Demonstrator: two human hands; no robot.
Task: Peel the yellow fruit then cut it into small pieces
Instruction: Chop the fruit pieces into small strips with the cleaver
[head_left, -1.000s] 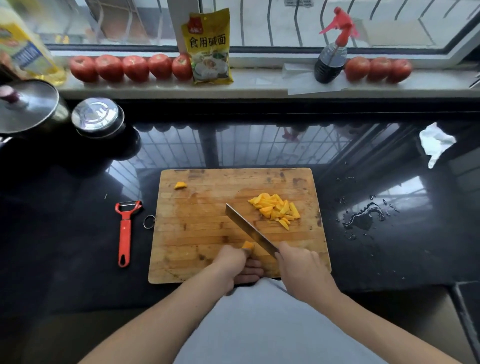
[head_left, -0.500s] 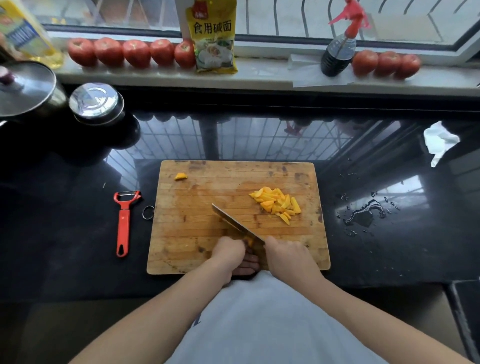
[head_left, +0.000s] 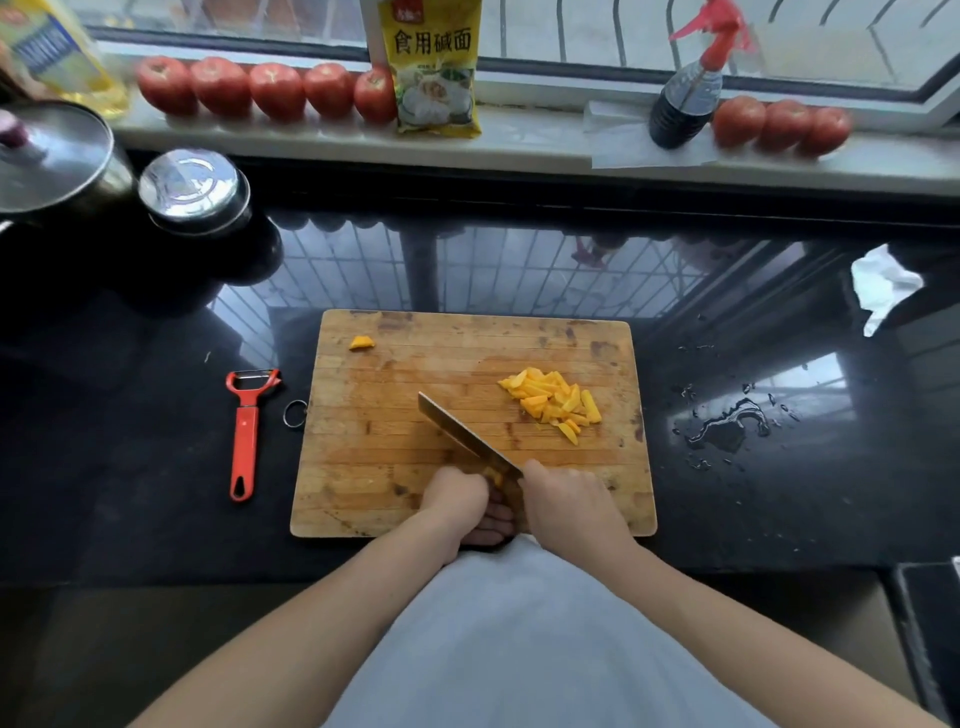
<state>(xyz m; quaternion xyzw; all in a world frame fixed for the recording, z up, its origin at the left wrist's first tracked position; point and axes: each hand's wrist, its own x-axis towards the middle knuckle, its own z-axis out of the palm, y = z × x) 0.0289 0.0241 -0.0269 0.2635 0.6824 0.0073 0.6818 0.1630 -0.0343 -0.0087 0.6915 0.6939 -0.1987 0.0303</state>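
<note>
Blade has come down and back toward the person over the last second; both hands stay at the near edge of the board, cut pile unmoved.

Head view:
- Right hand (head_left: 569, 501) is wrapped around the handle of the knife (head_left: 464, 434). Blade runs diagonally up-left across the cutting board (head_left: 405, 499), tip near board centre.
- Left hand (head_left: 460, 506) has fingers curled down over a small piece of yellow fruit (head_left: 492, 475). Only a sliver of it shows between the 2 hands, right against the blade.
- Pile of cut fruit pieces (head_left: 553, 402) lies on the right half of the board, apart from the blade.
- 1 stray fruit piece (head_left: 361, 342) sits near the board's far-left corner.
- Board lies on the black glossy bench (head_left: 156, 519), metal ring at its left edge.
- Red peeler (head_left: 245, 428) lies on the bench just left of the board, head pointing away from the person.
- Water puddle (head_left: 727, 428) on the bench right of the board; crumpled white tissue (head_left: 883, 283) further back right.
- 2 lidded steel pots (head_left: 195, 189) at back left.
- Windowsill: 5 tomatoes (head_left: 275, 91) left of a yellow packet (head_left: 436, 67), then a spray bottle (head_left: 688, 98) with red trigger and 3 more tomatoes to its right.
</note>
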